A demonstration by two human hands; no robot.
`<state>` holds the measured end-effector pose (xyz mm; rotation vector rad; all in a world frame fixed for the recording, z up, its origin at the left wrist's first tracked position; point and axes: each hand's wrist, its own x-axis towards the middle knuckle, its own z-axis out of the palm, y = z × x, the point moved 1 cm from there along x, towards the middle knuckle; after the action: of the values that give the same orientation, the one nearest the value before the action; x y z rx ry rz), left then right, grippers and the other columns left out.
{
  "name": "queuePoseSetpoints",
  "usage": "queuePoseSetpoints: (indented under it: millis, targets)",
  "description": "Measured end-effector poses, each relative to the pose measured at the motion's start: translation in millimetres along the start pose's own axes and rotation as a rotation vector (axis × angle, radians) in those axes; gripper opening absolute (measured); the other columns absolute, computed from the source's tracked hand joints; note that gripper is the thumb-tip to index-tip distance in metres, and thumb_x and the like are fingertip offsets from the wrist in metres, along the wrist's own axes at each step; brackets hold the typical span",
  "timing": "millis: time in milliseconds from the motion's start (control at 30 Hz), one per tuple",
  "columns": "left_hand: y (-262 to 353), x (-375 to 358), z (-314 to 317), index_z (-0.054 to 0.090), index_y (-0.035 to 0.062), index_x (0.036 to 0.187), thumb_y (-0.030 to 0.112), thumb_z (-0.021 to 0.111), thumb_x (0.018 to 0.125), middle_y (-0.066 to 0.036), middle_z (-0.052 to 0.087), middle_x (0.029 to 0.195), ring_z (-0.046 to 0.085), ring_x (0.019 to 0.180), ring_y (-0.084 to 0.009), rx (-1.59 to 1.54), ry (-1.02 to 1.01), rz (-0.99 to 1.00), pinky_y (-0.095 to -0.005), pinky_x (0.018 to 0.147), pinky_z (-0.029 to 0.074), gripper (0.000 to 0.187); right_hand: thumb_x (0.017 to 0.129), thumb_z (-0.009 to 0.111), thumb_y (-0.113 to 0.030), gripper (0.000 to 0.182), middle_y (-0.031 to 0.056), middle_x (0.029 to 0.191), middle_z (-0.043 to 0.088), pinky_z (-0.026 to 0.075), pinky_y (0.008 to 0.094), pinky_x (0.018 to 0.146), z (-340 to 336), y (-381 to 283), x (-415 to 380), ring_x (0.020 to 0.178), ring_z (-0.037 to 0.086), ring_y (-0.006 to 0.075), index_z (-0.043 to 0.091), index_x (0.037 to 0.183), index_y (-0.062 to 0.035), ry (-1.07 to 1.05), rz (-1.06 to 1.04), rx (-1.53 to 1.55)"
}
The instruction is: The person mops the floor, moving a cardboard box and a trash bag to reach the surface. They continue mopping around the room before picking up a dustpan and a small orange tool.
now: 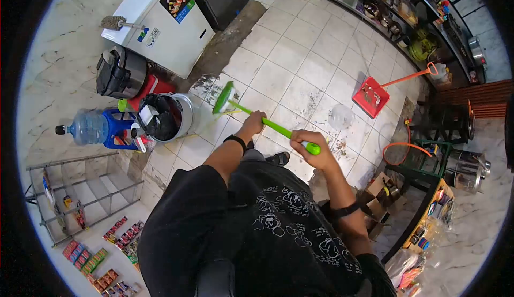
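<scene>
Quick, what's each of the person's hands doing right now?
Left hand: closed around the green broom handle, lower down.
Right hand: closed around the handle's top end.

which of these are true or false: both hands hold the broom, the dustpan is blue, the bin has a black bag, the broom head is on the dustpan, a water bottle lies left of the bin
1. Both hands, left hand and right hand, hold the broom: true.
2. The dustpan is blue: false, it is red.
3. The bin has a black bag: true.
4. The broom head is on the dustpan: false, it rests on the floor beside the bin, well apart from the dustpan.
5. A water bottle lies left of the bin: true.
</scene>
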<state>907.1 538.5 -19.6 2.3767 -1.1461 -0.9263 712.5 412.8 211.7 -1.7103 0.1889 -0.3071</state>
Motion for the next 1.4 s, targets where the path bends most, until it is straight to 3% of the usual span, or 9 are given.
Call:
queuePoseSetpoints:
  millis: [100,267,500,600,767,1000,1233,1333,1400]
  targets:
    - [34,5,14,0.064,0.0133,0.089,0.013,0.059,0.077,-0.014,0.064,0.092,0.059,0.094,-0.0329,-0.048,-0.143,0.058,-0.0431,0.079,0.049,0.013,0.077,0.064,0.003,0.013,0.01,0.065,0.054,0.041,0.0299,0.057,-25,-37,-11,0.06,0.052,0.0183,0.053,0.071,0.0027,0.021,0.023,-0.068]
    - [99,8,56,0.064,0.0112,0.083,0.014,0.054,0.074,-0.016,0.064,0.083,0.06,0.083,-0.0369,-0.306,-0.026,0.403,-0.0446,0.07,0.047,0.014,0.075,0.059,0.006,0.018,0.0113,0.059,0.051,0.041,0.0318,0.056,-58,-81,-31,0.056,0.051,0.0225,0.048,0.061,0.0037,0.082,0.02,-0.083]
    - [196,4,62,0.062,0.0097,0.086,0.012,0.055,0.074,-0.014,0.063,0.084,0.059,0.082,-0.0331,-0.32,-0.338,0.444,-0.0399,0.071,0.046,0.014,0.071,0.061,0.002,0.022,0.0094,0.053,0.043,0.035,0.0335,0.055,-87,-121,-53,0.051,0.043,0.0221,0.044,0.057,0.0031,0.164,0.008,-0.104]
    - [225,-5,44,0.063,0.0129,0.088,0.013,0.055,0.075,-0.012,0.063,0.087,0.06,0.084,-0.0321,-0.236,-0.268,0.505,-0.0399,0.072,0.046,0.015,0.07,0.061,0.002,0.021,0.01,0.054,0.043,0.035,0.0334,0.055,-96,-132,-61,0.051,0.044,0.0214,0.044,0.057,0.0035,0.287,0.004,-0.064]
    - [281,1,-8,0.062,0.0167,0.095,0.019,0.058,0.08,-0.012,0.063,0.086,0.06,0.086,-0.0308,-0.095,-0.343,0.622,-0.0424,0.073,0.047,0.016,0.086,0.059,-0.014,0.029,0.0,0.051,0.04,0.029,0.0279,0.05,-123,-148,-68,0.046,0.034,0.0099,0.041,0.065,-0.0052,0.608,-0.295,0.194]
    - [300,64,-61,0.048,0.0179,0.115,0.015,0.055,0.082,-0.015,0.062,0.086,0.059,0.088,-0.0329,-0.077,-0.337,0.718,-0.0427,0.072,0.046,0.034,0.088,0.059,-0.015,0.028,0.0018,0.053,0.04,0.03,0.0279,0.05,-138,-152,-40,0.048,0.036,0.0116,0.041,0.069,-0.0053,0.782,-0.416,0.182]
    - [274,192,-106,0.049,0.0082,0.095,0.002,0.061,0.07,-0.014,0.055,0.076,0.054,0.082,-0.0354,-0.277,0.05,0.809,-0.0416,0.069,0.043,0.028,0.079,0.054,0.005,0.016,0.0083,0.07,0.052,0.044,0.0325,0.068,-124,-136,75,0.067,0.05,0.0173,0.043,0.071,-0.0034,1.049,-0.212,0.026]
    - [283,237,-143,0.051,0.0059,0.083,-0.004,0.055,0.07,-0.013,0.053,0.072,0.053,0.076,-0.0324,-0.365,0.02,0.859,-0.038,0.067,0.042,0.016,0.075,0.055,0.005,0.023,0.0136,0.101,0.056,0.042,0.0363,0.09,-131,-133,124,0.097,0.055,0.0217,0.046,0.096,-0.001,0.884,-0.281,-0.033]
    - [292,269,-166,0.049,0.0052,0.08,-0.009,0.049,0.069,-0.012,0.051,0.07,0.05,0.07,-0.0277,-0.46,-0.01,0.922,-0.0338,0.064,0.04,0.018,0.075,0.055,0.005,0.035,0.0145,0.113,0.053,0.038,0.0375,0.098,-149,-111,148,0.108,0.052,0.0229,0.045,0.108,-0.0001,0.978,-0.264,0.135]
